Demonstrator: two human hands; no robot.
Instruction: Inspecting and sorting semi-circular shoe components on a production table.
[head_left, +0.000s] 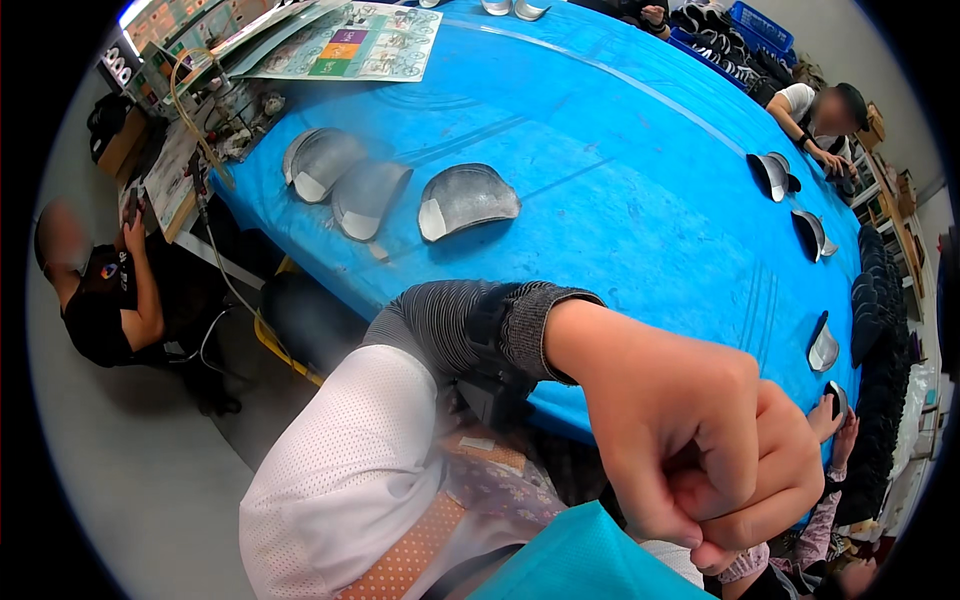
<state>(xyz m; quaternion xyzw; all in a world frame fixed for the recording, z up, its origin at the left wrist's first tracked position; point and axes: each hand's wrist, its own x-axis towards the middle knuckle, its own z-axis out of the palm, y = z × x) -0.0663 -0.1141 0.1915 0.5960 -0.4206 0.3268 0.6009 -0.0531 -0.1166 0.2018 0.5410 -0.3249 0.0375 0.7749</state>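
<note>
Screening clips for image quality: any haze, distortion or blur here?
Head view: pale haze partly veils the middle curved grey shell; fisheye bows the edge of the blue tabletop and corners go black; the left hand looks fairly sharp.

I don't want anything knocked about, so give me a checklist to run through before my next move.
1. Left hand clear of the nearest grey curved piece: ok, they are well apart.
2. Left hand empty: cannot tell, the curled fingers hide the palm.
3. Right hand located: cannot tell, none clearly shows.
4. That nearest piece apart from the two pieces to its left: ok, bare blue table shows between.
5. Black strap on the left wrist: ok, worn over the striped sleeve.
6. Left-side co-worker's hands off the blue table: ok.
</note>
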